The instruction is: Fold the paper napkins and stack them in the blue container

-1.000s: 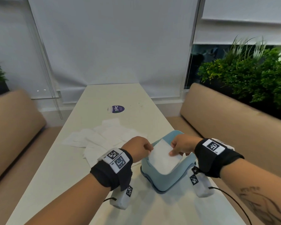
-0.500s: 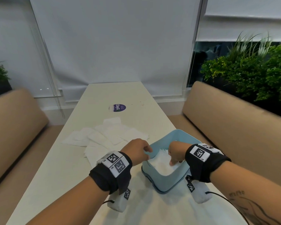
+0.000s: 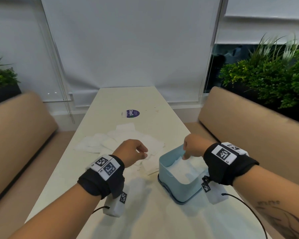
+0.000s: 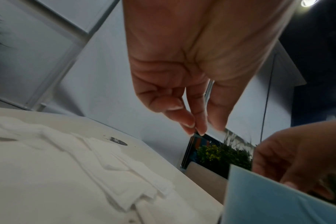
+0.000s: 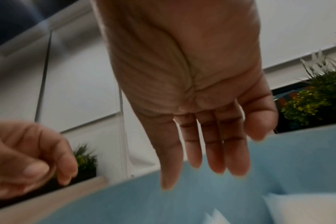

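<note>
Blue container (image 3: 178,192) holds folded napkins (image 3: 183,171) beneath right hand (image 3: 193,147)

Blue container (image 3: 171,185) corner hidden behind wristband (image 3: 228,168), sticker (image 3: 132,113) small print unreadable, right-wrist view blurred

Your surroundings: a long pale counter (image 3: 128,97) between two seats.
You've a round purple sticker (image 3: 132,113) toward its far end, a tan left seat (image 3: 16,135) and right seat (image 3: 248,126), green plants (image 3: 274,75) behind, white blinds (image 3: 131,40) ahead.
</note>
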The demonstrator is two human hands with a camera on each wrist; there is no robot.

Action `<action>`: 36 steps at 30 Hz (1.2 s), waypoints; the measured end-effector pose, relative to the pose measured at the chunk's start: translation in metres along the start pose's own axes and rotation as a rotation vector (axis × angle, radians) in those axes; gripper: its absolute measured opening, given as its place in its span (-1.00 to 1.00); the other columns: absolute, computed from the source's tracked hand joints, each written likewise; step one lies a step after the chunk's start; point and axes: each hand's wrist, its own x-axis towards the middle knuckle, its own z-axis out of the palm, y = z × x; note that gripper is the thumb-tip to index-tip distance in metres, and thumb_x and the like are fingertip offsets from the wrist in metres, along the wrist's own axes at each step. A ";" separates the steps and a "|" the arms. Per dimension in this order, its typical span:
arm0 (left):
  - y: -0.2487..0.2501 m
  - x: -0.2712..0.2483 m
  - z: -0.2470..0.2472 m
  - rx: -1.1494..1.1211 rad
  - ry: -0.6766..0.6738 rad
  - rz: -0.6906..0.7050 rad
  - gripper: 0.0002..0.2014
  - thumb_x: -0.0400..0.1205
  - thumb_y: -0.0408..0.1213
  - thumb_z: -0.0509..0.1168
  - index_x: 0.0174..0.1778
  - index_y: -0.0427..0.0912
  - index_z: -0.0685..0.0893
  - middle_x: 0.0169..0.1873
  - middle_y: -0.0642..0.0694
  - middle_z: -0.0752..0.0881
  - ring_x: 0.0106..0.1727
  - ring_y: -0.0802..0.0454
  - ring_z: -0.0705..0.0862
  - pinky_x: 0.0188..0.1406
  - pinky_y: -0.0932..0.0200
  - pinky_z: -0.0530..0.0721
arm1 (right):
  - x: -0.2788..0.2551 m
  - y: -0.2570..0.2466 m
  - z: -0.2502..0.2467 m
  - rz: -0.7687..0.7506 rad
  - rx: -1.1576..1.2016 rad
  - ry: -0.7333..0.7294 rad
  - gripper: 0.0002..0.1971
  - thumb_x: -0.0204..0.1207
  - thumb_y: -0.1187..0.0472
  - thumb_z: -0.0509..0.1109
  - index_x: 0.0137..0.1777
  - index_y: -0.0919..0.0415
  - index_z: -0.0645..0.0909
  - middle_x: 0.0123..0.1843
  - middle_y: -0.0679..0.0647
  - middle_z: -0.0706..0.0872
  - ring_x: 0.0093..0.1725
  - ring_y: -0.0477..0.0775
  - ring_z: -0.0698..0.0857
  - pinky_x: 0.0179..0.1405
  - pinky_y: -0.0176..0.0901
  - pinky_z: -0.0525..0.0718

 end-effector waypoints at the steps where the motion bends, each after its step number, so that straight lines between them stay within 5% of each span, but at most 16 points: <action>1: -0.006 -0.003 -0.006 0.000 0.012 -0.017 -0.83 0.58 -0.24 0.38 0.07 -0.15 0.71 -0.06 0.03 0.64 -0.16 0.18 0.55 -0.09 0.34 0.43 | -0.005 -0.007 -0.008 -0.015 0.024 0.010 -0.56 0.43 0.14 0.53 0.22 0.38 0.60 0.18 0.19 0.70 0.03 0.11 0.64 -0.19 -0.20 0.58; 3: -0.020 -0.009 -0.019 -0.002 0.031 -0.060 -0.82 0.58 -0.25 0.38 0.07 -0.18 0.71 -0.10 0.04 0.63 -0.13 0.15 0.56 -0.08 0.31 0.44 | -0.017 -0.024 -0.022 -0.044 0.073 0.004 -0.62 0.49 0.11 0.48 0.19 0.36 0.63 0.06 0.16 0.73 -0.07 0.06 0.64 -0.40 -0.28 0.49; 8: -0.056 -0.028 -0.041 -0.052 0.032 -0.172 -0.84 0.59 -0.29 0.36 0.06 -0.23 0.71 -0.13 -0.04 0.67 -0.31 0.18 0.60 -0.33 0.39 0.51 | -0.029 -0.074 -0.029 -0.206 0.376 -0.004 -0.86 0.44 0.14 0.52 -0.20 0.18 0.65 -0.25 0.01 0.69 -0.33 -0.07 0.63 -0.51 -0.30 0.51; 12: -0.082 -0.043 -0.050 -0.030 -0.004 -0.232 -0.90 0.59 -0.28 0.35 -0.02 -0.18 0.69 -0.21 -0.02 0.67 -0.34 0.19 0.59 -0.37 0.39 0.49 | -0.021 -0.116 -0.005 -0.243 0.437 -0.091 -0.83 0.44 0.17 0.52 -0.12 0.27 0.67 -0.26 0.06 0.69 -0.38 -0.06 0.63 -0.47 -0.27 0.57; 18: -0.112 -0.060 -0.059 -0.016 -0.049 -0.281 -0.92 0.59 -0.24 0.36 -0.07 -0.16 0.68 -0.34 0.08 0.63 -0.35 0.20 0.58 -0.42 0.36 0.46 | 0.006 -0.157 0.052 -0.100 0.292 -0.222 -0.72 0.47 0.13 0.50 -0.11 0.35 0.55 -0.36 0.08 0.59 -0.46 -0.01 0.57 -0.42 -0.20 0.60; 21: -0.120 -0.065 -0.062 -0.014 -0.059 -0.295 -0.83 0.60 -0.22 0.35 0.02 -0.21 0.70 -0.34 0.08 0.62 -0.34 0.19 0.58 -0.44 0.36 0.45 | 0.013 -0.167 0.066 -0.092 0.122 -0.219 -0.68 0.49 0.09 0.48 -0.20 0.33 0.49 -0.28 0.08 0.50 -0.24 0.08 0.61 -0.26 -0.17 0.58; 24: -0.125 -0.068 -0.062 -0.033 -0.074 -0.303 -0.82 0.60 -0.22 0.35 0.04 -0.22 0.70 -0.35 0.09 0.61 -0.35 0.20 0.58 -0.42 0.36 0.46 | 0.019 -0.173 0.073 -0.079 0.004 -0.237 -0.56 0.50 0.00 0.45 0.13 0.40 0.58 -0.01 0.16 0.61 0.25 0.18 0.62 0.19 -0.07 0.56; 26: -0.128 -0.070 -0.061 -0.044 -0.085 -0.304 -0.84 0.60 -0.22 0.35 0.02 -0.21 0.70 -0.34 0.08 0.62 -0.35 0.20 0.58 -0.40 0.36 0.48 | 0.021 -0.176 0.076 -0.055 -0.038 -0.244 -0.45 0.51 -0.02 0.44 0.32 0.40 0.53 0.14 0.22 0.61 0.34 0.20 0.59 0.32 -0.04 0.53; 29: -0.131 -0.071 -0.059 -0.061 -0.096 -0.304 -0.90 0.59 -0.23 0.36 -0.06 -0.16 0.68 -0.26 0.00 0.66 -0.31 0.16 0.60 -0.34 0.34 0.52 | 0.024 -0.178 0.081 -0.037 -0.062 -0.270 -0.53 0.48 0.01 0.48 0.24 0.35 0.58 0.12 0.23 0.62 0.24 0.18 0.64 0.28 -0.05 0.54; 34: -0.133 -0.073 -0.055 -0.065 -0.113 -0.303 -0.93 0.60 -0.22 0.35 -0.11 -0.14 0.65 -0.26 0.03 0.65 -0.30 0.16 0.61 -0.35 0.34 0.50 | 0.016 -0.175 0.083 0.028 0.071 -0.277 -0.43 0.57 0.02 0.38 0.44 0.40 0.43 0.43 0.22 0.55 0.42 0.21 0.53 0.36 -0.05 0.48; 36: -0.132 -0.072 -0.054 -0.062 -0.130 -0.317 -0.88 0.62 -0.17 0.32 -0.14 -0.14 0.64 -0.21 -0.03 0.68 -0.28 0.13 0.61 -0.33 0.32 0.51 | 0.010 -0.171 0.081 0.023 0.140 -0.278 -0.50 0.61 0.05 0.33 0.40 0.41 0.45 0.32 0.23 0.61 0.37 0.20 0.56 0.21 -0.09 0.52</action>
